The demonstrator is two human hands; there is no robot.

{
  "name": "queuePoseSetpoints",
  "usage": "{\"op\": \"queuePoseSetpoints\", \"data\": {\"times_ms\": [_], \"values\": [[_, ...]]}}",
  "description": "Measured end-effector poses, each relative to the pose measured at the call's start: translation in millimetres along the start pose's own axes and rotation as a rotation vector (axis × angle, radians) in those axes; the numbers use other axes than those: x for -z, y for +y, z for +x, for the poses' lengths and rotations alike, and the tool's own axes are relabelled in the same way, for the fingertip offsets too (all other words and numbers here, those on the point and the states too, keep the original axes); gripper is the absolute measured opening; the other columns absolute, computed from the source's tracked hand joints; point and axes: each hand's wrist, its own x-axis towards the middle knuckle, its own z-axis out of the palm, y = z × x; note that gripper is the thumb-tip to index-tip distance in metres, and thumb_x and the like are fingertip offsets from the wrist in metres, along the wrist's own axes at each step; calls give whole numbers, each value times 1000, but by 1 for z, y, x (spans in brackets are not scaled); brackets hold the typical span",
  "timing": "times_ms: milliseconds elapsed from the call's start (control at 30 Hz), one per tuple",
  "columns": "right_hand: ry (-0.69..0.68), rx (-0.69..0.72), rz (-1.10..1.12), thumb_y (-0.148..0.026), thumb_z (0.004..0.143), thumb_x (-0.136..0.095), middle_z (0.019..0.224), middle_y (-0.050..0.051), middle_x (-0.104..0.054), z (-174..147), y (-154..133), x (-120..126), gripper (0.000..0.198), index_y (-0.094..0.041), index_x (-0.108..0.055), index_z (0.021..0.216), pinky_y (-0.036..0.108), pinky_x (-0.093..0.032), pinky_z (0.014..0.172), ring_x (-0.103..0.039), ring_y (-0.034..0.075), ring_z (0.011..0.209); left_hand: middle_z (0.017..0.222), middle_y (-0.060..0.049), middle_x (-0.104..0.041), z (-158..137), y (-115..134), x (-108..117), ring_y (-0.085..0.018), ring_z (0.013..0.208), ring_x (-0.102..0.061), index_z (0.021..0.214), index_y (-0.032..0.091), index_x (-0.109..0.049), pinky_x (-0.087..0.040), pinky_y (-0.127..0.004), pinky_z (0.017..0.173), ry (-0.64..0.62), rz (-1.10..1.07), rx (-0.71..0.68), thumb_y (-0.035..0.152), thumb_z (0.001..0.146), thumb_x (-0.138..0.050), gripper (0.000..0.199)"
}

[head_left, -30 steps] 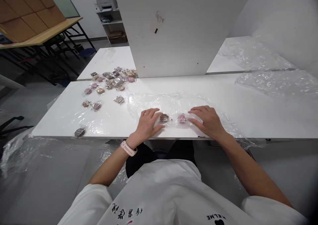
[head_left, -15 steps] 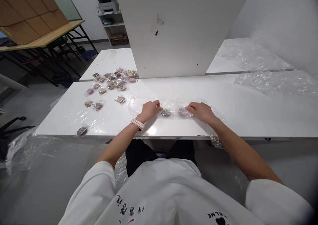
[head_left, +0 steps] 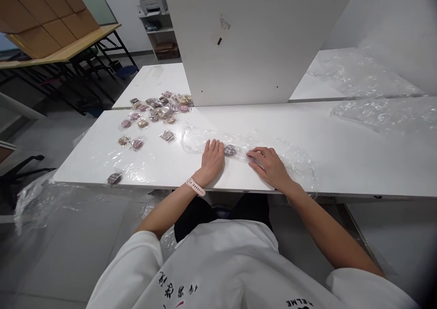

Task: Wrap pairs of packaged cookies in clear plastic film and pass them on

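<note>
A small dark, purplish round packet [head_left: 230, 150] lies under a strip of clear plastic wrap [head_left: 194, 138] on the white table, between my two hands. My left hand [head_left: 213, 158] lies flat on the wrap, fingers side by side and stretched out, just left of the packet. To the packet's right, my right hand [head_left: 268, 164] rests on the wrap with bent fingers and the thumb apart from them. Whether anything lies beneath its palm is hidden. More loose wrap [head_left: 300, 163] spreads past my right hand toward the table's front edge.
Several small wrapped packets [head_left: 164, 111], pink, tan and brown, are heaped at the left back. A dark packet [head_left: 114, 178] lies at the left front edge. A white upright panel [head_left: 252, 49] stands behind my hands. Bubble wrap [head_left: 385, 113] covers the right back.
My left hand has gone from a pinch to lying flat, slightly rightward. My right hand has loosened its pinch. The pink packet is out of sight, and wrap formerly hanging over the edge lies on the table.
</note>
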Motion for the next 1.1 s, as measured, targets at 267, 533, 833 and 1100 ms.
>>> {"op": "queuePoseSetpoints", "data": {"times_ms": [267,533,833,1100], "values": [[47,-25,10,-29,100,-51,118,11,-62,0,1,-4,27,-21,-65,120,41,-48,88,-53,25,98,167,-10,-22,-31,14,43,-34,156,-16,151,30,-35,-29,-57,123,592,-1124,699,21,85,-71,75],[73,-26,27,-29,99,-52,116,11,-63,0,2,-7,25,-21,-66,117,42,-48,86,-53,26,95,106,-12,-67,0,-11,60,-19,104,-67,104,13,-64,-57,-29,92,274,-2045,1120,9,86,-67,19],[50,-25,47,-30,98,-52,116,13,-64,2,3,-8,30,-20,-67,122,44,-49,88,-54,28,98,144,-11,-57,21,34,11,-28,143,-43,121,20,-65,-31,-53,120,251,-568,-167,29,98,-53,27],[192,-539,-320,-63,93,-51,149,20,-48,-86,4,46,71,-20,-44,150,60,-39,101,-45,42,131,146,-12,-57,15,21,-9,-27,143,-44,145,21,-45,-29,-54,120,80,-188,-515,27,103,-44,43]]}}
